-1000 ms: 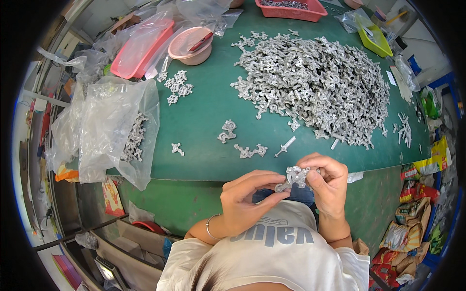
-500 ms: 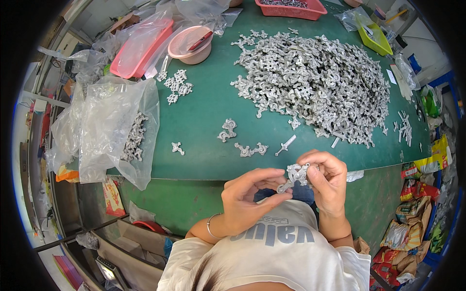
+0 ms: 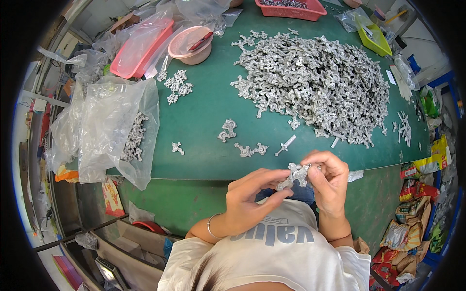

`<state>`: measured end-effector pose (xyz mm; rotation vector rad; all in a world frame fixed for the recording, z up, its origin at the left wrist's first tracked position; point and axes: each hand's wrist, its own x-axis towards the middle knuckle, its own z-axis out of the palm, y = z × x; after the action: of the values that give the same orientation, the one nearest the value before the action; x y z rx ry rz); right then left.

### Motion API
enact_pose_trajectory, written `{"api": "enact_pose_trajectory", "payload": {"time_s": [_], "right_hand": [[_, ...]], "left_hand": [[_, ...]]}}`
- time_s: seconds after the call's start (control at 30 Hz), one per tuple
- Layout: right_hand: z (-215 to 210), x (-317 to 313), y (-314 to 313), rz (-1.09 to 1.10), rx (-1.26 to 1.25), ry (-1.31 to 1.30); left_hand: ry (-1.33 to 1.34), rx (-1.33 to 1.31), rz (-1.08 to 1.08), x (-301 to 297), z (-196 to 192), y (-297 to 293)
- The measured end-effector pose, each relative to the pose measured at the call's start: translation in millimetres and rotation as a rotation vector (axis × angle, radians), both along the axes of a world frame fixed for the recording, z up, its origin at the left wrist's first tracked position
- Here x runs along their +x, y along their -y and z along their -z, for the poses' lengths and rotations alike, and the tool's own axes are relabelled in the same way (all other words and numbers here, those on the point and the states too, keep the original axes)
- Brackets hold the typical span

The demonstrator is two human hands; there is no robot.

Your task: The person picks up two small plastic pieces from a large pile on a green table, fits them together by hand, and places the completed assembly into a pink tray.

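A small silvery metal casting [image 3: 296, 174] with rounded lobes is held in the air just in front of the table edge. My right hand [image 3: 331, 185] pinches its right end between thumb and curled fingers. From the other side, my left hand [image 3: 255, 196] closes thumb and fingertips on the casting's left end; part of it is hidden there. Just beyond my hands, on the green table [image 3: 199, 116], lie a pin-shaped metal piece [image 3: 285, 145], a curved pair of castings [image 3: 251, 149] and another small cluster [image 3: 227, 130].
A large heap of metal castings [image 3: 315, 87] covers the table's right half. At left, a clear plastic bag [image 3: 107, 126] holds more castings. Behind it are a pink tray [image 3: 141, 51] and a round pink basket [image 3: 190, 54]. A yellow-green tray [image 3: 376, 41] stands far right.
My left hand has shifted slightly right, closer to my right hand. The casting between them has turned a little. Everything on the table lies as before.
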<state>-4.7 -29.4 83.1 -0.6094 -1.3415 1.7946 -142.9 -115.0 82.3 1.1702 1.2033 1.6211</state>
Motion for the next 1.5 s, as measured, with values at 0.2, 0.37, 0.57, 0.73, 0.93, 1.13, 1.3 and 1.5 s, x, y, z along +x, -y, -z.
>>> {"api": "enact_pose_trajectory", "payload": {"time_s": [0.2,0.37,0.57,0.73,0.93,1.13,1.3,1.5], "right_hand": [[-6,-3,1,0.014,-0.012,0.018],[-1,0,-1,-0.003,-0.029,0.02],[3,-1,-1,-0.024,-0.071,0.002],[2,-2,0,-0.034,-0.095,-0.015],[-1,-3,0,-0.04,-0.113,0.017],[-1,-1,1,-0.059,-0.154,0.012],[-4,-3,2,-0.051,-0.14,-0.012],[-2,-2,2,-0.047,-0.12,-0.02]], "left_hand": [[0.4,-0.115,0.196,-5,7,6],[0.575,-0.303,0.342,-11,-2,2],[0.659,-0.376,0.327,-9,-3,3],[0.683,-0.331,0.352,-9,-1,3],[0.719,-0.346,0.374,-10,-1,4],[0.733,-0.31,0.395,-10,2,4],[0.708,-0.31,0.397,-10,2,5],[0.74,-0.288,0.459,-13,4,5]]}}
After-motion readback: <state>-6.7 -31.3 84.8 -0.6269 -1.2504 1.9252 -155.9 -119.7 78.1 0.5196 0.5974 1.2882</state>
